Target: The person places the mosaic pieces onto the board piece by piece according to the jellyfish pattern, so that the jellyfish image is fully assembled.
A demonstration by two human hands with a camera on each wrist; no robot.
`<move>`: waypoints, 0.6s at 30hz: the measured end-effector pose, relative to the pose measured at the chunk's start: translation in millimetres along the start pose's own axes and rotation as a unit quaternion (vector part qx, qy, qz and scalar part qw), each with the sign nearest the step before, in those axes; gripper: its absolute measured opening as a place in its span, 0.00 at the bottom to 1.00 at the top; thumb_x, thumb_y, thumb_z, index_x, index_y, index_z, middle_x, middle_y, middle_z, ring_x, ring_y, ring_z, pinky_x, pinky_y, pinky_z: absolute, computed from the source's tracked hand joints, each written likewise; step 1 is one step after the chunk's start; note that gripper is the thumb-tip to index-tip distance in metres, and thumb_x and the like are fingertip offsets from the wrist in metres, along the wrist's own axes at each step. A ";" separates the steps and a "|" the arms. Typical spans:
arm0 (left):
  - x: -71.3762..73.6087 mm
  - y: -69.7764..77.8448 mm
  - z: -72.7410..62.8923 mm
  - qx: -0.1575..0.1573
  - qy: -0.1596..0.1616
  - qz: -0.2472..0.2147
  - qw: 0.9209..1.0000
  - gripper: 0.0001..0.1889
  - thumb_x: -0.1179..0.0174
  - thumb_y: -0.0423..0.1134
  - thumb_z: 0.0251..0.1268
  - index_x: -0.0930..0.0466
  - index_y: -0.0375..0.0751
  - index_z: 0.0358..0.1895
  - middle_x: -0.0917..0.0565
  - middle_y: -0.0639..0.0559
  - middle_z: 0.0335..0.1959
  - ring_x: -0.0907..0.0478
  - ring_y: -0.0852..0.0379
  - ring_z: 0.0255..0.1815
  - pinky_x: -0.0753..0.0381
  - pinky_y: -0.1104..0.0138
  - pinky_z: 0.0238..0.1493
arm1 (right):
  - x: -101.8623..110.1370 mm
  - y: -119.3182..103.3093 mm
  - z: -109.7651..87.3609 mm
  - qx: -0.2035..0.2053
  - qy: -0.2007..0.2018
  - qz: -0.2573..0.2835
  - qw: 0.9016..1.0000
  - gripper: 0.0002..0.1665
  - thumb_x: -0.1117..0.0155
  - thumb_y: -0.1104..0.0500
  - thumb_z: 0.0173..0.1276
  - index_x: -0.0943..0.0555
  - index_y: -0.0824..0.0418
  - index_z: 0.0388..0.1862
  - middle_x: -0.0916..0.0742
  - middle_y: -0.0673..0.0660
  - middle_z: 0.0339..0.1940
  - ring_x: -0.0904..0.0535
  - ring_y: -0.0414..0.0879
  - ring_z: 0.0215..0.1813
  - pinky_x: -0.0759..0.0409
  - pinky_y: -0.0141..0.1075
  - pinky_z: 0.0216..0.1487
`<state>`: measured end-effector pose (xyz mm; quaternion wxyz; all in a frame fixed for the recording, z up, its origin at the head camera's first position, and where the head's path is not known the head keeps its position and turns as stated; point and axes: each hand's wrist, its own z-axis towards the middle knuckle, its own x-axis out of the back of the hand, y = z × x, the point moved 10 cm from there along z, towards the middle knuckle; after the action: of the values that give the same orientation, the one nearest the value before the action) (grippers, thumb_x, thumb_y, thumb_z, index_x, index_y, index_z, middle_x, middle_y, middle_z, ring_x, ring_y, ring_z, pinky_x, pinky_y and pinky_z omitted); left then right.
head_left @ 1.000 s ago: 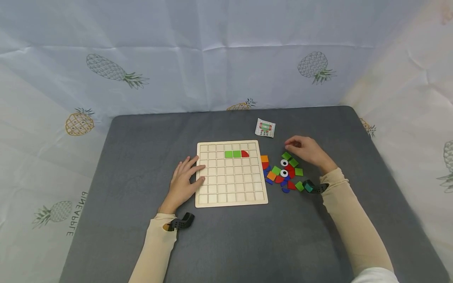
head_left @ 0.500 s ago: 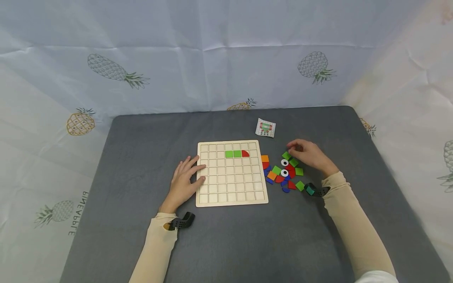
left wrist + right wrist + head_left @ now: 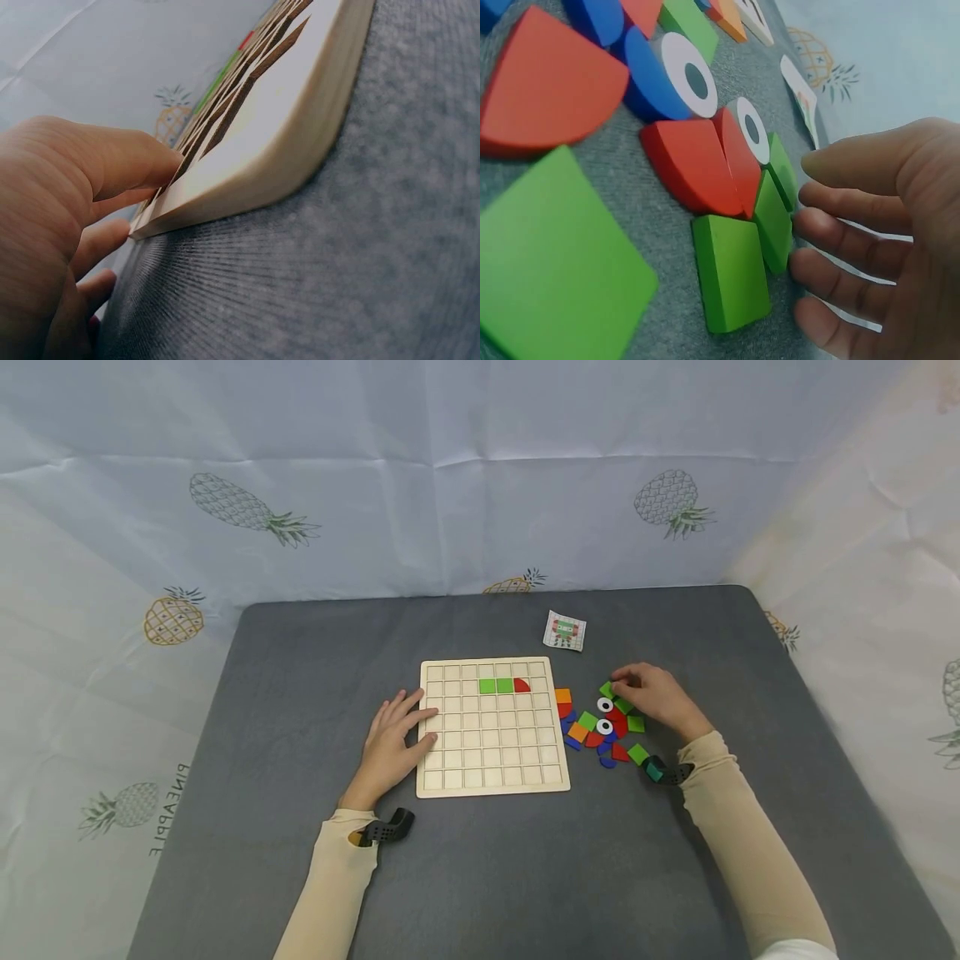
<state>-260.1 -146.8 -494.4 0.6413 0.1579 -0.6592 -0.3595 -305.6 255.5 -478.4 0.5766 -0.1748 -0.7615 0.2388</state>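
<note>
A wooden grid board [image 3: 491, 752] lies on the table, with two green squares [image 3: 496, 686] and a red quarter-round [image 3: 521, 685] set in its upper cells. My left hand [image 3: 386, 752] rests on the board's left edge, fingers spread, thumb and index finger over the rim. Right of the board lies a loose group of tiles: green squares [image 3: 635, 724], red quarter-rounds [image 3: 553, 84], blue pieces, orange squares [image 3: 577, 732] and white eye discs [image 3: 604, 727]. My right hand [image 3: 656, 696] hovers at the upper green tiles [image 3: 774, 217], fingers loosely bent; I see nothing held, and contact is unclear.
A small paper pattern card [image 3: 565, 631] lies behind the board, on the dark grey table [image 3: 480, 877]. A pineapple-print cloth [image 3: 480, 510] stands behind the table and at both sides.
My right hand has come down and slightly toward me, from beyond the tiles to the upper green ones. The left hand stays on the board.
</note>
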 end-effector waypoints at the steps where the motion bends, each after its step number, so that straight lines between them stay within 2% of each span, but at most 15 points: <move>1: -0.1 -0.3 -0.1 0.000 0.000 0.000 1.000 0.22 0.35 0.43 0.69 0.19 0.49 0.65 0.36 0.49 0.80 0.52 0.46 0.85 0.64 0.49 0.87 | -0.2 -0.7 0.2 -0.001 0.001 -0.003 1.000 0.23 0.44 0.54 0.78 0.21 0.68 0.62 0.18 0.66 0.52 0.22 0.56 0.48 0.18 0.46 0.50; 5: -0.2 -0.4 -0.1 -0.001 0.001 -0.001 1.000 0.22 0.35 0.42 0.68 0.19 0.48 0.65 0.36 0.49 0.80 0.52 0.46 0.85 0.64 0.49 0.87 | -1.9 -3.8 1.0 -0.007 0.003 -0.019 1.000 0.22 0.41 0.53 0.77 0.20 0.67 0.60 0.18 0.66 0.51 0.23 0.55 0.46 0.19 0.45 0.47; 11: -0.1 -0.1 0.0 -0.001 0.002 -0.003 1.000 0.22 0.35 0.42 0.68 0.19 0.48 0.64 0.36 0.49 0.80 0.52 0.46 0.85 0.64 0.49 0.87 | -4.6 -4.7 0.8 -0.017 0.004 -0.036 0.999 0.24 0.39 0.51 0.75 0.20 0.66 0.61 0.20 0.66 0.52 0.23 0.56 0.47 0.18 0.49 0.46; 18: -0.1 -0.1 -0.3 -0.002 0.003 -0.002 1.000 0.21 0.35 0.42 0.69 0.19 0.48 0.64 0.36 0.49 0.80 0.52 0.46 0.85 0.63 0.49 0.87 | -6.9 -7.7 1.7 -0.011 0.013 -0.033 0.999 0.22 0.38 0.53 0.75 0.21 0.65 0.60 0.20 0.65 0.52 0.24 0.56 0.47 0.19 0.48 0.45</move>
<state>-259.9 -146.9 -494.6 0.6428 0.1593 -0.6562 -0.3617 -305.3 245.1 -479.9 0.5917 -0.1593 -0.7622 0.2088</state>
